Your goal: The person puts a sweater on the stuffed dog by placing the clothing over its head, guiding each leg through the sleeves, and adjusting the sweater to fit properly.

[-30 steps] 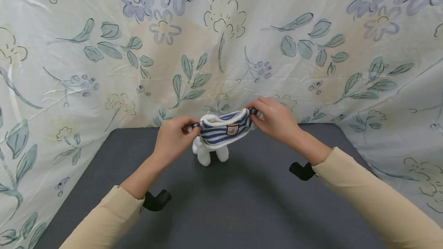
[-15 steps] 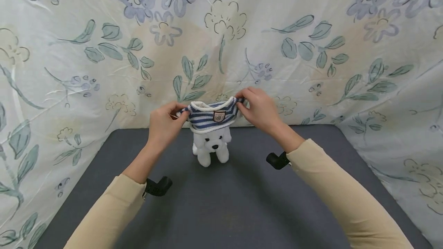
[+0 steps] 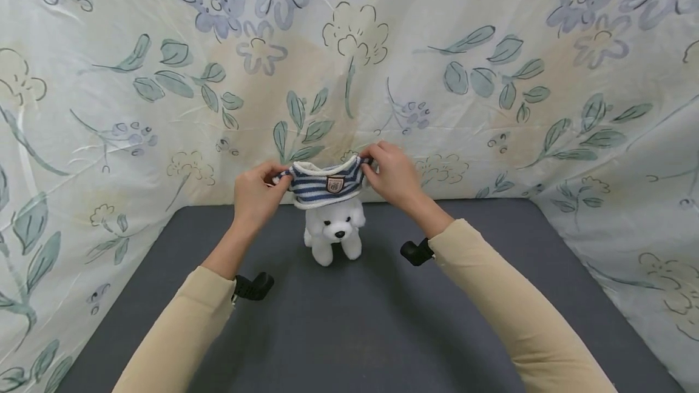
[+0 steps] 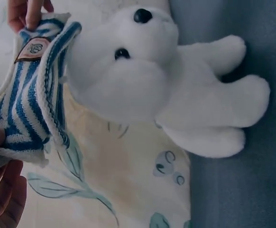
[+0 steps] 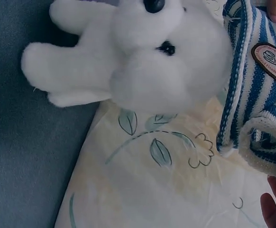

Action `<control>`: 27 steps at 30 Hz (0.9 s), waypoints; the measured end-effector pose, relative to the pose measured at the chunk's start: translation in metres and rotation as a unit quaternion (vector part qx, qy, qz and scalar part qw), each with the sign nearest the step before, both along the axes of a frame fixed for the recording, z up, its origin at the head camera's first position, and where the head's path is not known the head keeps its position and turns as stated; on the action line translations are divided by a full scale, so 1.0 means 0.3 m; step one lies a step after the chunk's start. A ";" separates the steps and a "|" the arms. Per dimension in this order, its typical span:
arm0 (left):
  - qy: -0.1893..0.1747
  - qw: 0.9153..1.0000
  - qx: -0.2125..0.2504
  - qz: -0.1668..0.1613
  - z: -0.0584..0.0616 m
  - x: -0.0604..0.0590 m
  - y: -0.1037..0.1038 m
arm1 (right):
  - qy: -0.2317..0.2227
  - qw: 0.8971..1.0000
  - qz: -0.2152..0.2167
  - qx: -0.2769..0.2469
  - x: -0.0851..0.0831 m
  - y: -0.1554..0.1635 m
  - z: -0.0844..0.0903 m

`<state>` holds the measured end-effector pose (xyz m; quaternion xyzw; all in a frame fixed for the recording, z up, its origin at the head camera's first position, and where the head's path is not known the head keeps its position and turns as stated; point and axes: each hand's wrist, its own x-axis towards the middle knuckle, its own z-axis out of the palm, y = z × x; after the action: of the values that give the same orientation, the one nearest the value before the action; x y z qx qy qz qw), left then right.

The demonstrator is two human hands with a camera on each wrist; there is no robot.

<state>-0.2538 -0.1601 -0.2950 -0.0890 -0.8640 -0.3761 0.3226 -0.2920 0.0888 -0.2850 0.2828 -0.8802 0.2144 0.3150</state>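
— Head view first: what are the hands doing?

— The left hand (image 3: pixel 255 191) pinches the left end of a small blue-and-white striped sweater (image 3: pixel 322 182), and the right hand (image 3: pixel 392 176) pinches the right end. The sweater is stretched between them, so both hands are closed on the knit, one at each side.

— Where does the sweater sit against the toy?

— Right above the white plush dog (image 3: pixel 334 232). Its lower hem lies at the top of the dog's head; in the left wrist view the sweater (image 4: pixel 31 90) touches the head of the dog (image 4: pixel 161 80) on one side. Whether the head is inside the opening, I cannot tell.

— And the dog?

— It stands upright on the dark grey desk (image 3: pixel 382 320), toward the far edge, face turned to the near side. A floral cloth (image 3: pixel 491 77) hangs behind it and at both sides.

— Anything on the sweater itself?

— A small badge on its front, plain in the right wrist view, where the sweater (image 5: pixel 261 95) hangs beside the dog (image 5: pixel 142 61).

— Sleeves?

— Both forearms wear beige sleeves (image 3: pixel 180 332), with a black mount at each wrist.
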 end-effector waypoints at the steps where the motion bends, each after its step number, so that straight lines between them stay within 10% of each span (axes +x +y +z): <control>1: -0.002 1.000 -0.003 0.003 -0.006 -0.005 -0.002 | -0.004 1.000 0.000 0.001 -0.003 -0.002 -0.005; 27: -0.120 0.991 -0.058 0.034 -0.153 -0.011 -0.006 | -0.103 0.993 -0.043 0.034 -0.027 -0.016 -0.107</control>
<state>-0.2572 -0.1619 -0.3408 -0.0325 -0.9193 -0.3226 0.2232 -0.3002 0.0840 -0.3172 0.2314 -0.9261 0.1985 0.2222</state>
